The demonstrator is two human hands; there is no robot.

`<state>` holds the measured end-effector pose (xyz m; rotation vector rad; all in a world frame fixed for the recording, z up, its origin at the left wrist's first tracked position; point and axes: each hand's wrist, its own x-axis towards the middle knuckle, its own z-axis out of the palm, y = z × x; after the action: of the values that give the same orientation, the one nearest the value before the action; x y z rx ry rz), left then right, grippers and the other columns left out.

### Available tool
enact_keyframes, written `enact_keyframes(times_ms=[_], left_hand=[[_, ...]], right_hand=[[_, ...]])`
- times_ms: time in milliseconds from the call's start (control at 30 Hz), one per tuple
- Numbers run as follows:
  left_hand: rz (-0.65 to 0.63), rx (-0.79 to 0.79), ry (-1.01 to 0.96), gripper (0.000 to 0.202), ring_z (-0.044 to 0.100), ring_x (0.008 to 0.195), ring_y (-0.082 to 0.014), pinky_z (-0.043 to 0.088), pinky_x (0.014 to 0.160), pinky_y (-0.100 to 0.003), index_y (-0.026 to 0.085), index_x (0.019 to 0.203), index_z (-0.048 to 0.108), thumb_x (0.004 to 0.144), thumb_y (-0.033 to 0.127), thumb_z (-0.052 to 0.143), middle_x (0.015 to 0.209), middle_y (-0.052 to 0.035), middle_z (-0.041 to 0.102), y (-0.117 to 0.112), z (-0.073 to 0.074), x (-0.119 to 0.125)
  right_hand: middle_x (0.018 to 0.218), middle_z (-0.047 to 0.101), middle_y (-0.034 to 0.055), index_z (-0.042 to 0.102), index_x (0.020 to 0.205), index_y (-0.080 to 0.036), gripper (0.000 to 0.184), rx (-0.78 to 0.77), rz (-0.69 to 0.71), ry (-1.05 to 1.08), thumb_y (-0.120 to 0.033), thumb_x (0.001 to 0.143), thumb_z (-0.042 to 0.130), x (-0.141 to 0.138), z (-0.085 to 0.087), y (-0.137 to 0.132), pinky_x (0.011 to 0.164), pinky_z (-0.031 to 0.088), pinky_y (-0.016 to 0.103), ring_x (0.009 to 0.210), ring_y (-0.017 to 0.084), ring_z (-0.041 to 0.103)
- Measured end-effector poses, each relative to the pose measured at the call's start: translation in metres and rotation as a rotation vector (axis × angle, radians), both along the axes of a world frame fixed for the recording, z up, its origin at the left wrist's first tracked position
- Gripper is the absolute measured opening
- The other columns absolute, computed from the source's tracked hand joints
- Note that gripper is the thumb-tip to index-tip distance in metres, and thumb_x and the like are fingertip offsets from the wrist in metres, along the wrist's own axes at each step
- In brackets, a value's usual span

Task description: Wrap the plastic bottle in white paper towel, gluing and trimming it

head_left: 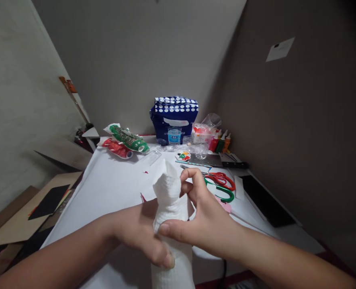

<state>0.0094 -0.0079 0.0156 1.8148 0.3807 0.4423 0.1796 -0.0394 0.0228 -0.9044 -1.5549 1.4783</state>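
Note:
Upright in front of me stands a tall white bottle-shaped thing [172, 257], covered in soft, textured white paper or cloth. The covering narrows to a crumpled neck with a peaked tip. My left hand [142, 235] wraps round its body from the left, thumb across the front; the fingers behind are hidden. My right hand [205, 216] grips the upper part from the right, with its thumb on the front and its bent fingers beside the neck. What lies under the covering cannot be seen.
Behind stand a blue bag [173, 120] and paint bottles [220, 142]. Red and green packets [126, 138] lie at back left. Right of my hands are red-handled scissors [223, 180], green-handled scissors [226, 196], a cleaver [208, 159] and a black panel [267, 200]. Cardboard [30, 220] lies left.

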Motion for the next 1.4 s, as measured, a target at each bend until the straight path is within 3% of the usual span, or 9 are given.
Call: enact_keyframes(times_ms=[133, 333, 433, 567, 933, 1133, 1300, 1400], left_hand=[[-0.021, -0.142, -0.021, 0.046, 0.061, 0.085, -0.0240, 0.053, 0.078, -0.033, 0.019, 0.106, 0.068, 0.061, 0.029, 0.074, 0.088, -0.0033, 0.066, -0.003, 0.001, 0.000], [-0.102, -0.256, 0.105, 0.034, 0.058, 0.075, -0.0198, 0.050, 0.065, -0.028, 0.017, 0.090, 0.072, 0.059, 0.030, 0.074, 0.087, -0.0051, 0.066, -0.001, -0.011, -0.006], [-0.137, -0.359, 0.137, 0.049, 0.062, 0.080, -0.0232, 0.052, 0.069, -0.032, 0.018, 0.103, 0.069, 0.056, 0.029, 0.076, 0.096, -0.0073, 0.068, 0.003, -0.020, -0.009], [-0.150, -0.485, 0.097, 0.062, 0.065, 0.089, -0.0277, 0.052, 0.077, -0.040, 0.019, 0.113, 0.061, 0.054, 0.020, 0.076, 0.105, -0.0097, 0.068, 0.006, -0.029, -0.011], [-0.199, -0.434, 0.131, 0.053, 0.066, 0.093, -0.0296, 0.054, 0.081, -0.041, 0.017, 0.107, 0.062, 0.055, 0.024, 0.074, 0.110, -0.0111, 0.068, 0.008, -0.027, -0.011], [-0.181, -0.437, 0.090, 0.057, 0.066, 0.090, -0.0273, 0.054, 0.079, -0.037, 0.018, 0.108, 0.064, 0.054, 0.027, 0.078, 0.107, -0.0090, 0.070, 0.005, -0.035, -0.013], [-0.218, -0.546, -0.015, 0.059, 0.064, 0.088, -0.0240, 0.053, 0.075, -0.032, 0.019, 0.103, 0.063, 0.047, 0.018, 0.081, 0.105, -0.0078, 0.069, 0.010, -0.042, -0.011], [-0.269, -0.526, -0.015, 0.056, 0.063, 0.083, -0.0228, 0.052, 0.071, -0.031, 0.018, 0.102, 0.064, 0.048, 0.018, 0.079, 0.103, -0.0085, 0.067, 0.015, -0.040, -0.008]], right_hand=[[0.096, 0.055, -0.0044, 0.024, 0.095, -0.029, 0.063, -0.087, 0.010, 0.089, -0.011, 0.064, 0.076, -0.004, 0.000, 0.000, 0.066, 0.047, 0.028, 0.079, 0.015, 0.060], [0.100, 0.053, -0.0039, 0.035, 0.101, -0.028, 0.058, -0.202, 0.222, 0.240, -0.018, 0.068, 0.081, 0.012, -0.008, 0.013, 0.065, 0.049, 0.025, 0.080, 0.013, 0.060], [0.096, 0.056, -0.0016, 0.048, 0.097, -0.023, 0.042, -0.207, 0.256, 0.246, -0.025, 0.071, 0.081, 0.021, -0.015, 0.022, 0.062, 0.048, 0.022, 0.078, 0.012, 0.059], [0.076, 0.060, -0.0022, 0.058, 0.088, -0.020, 0.023, -0.167, 0.185, 0.129, -0.033, 0.079, 0.075, 0.026, -0.019, 0.025, 0.058, 0.047, 0.023, 0.064, 0.011, 0.059], [0.064, 0.058, -0.0042, 0.057, 0.076, -0.020, 0.019, 0.046, 0.038, 0.062, -0.033, 0.083, 0.070, 0.014, -0.016, 0.016, 0.048, 0.046, 0.022, 0.052, 0.010, 0.057], [0.062, 0.058, -0.0049, 0.056, 0.075, -0.021, 0.021, 0.007, 0.037, 0.116, -0.034, 0.082, 0.070, 0.011, -0.022, 0.016, 0.044, 0.046, 0.022, 0.047, 0.010, 0.055], [0.058, 0.056, -0.0056, 0.058, 0.079, -0.022, 0.022, -0.069, 0.076, 0.134, -0.040, 0.081, 0.070, 0.005, -0.033, 0.021, 0.037, 0.040, 0.021, 0.042, 0.011, 0.053], [0.060, 0.057, -0.0053, 0.058, 0.080, -0.020, 0.024, -0.063, 0.069, 0.152, -0.039, 0.078, 0.073, 0.003, -0.040, 0.033, 0.043, 0.041, 0.022, 0.046, 0.010, 0.053]])
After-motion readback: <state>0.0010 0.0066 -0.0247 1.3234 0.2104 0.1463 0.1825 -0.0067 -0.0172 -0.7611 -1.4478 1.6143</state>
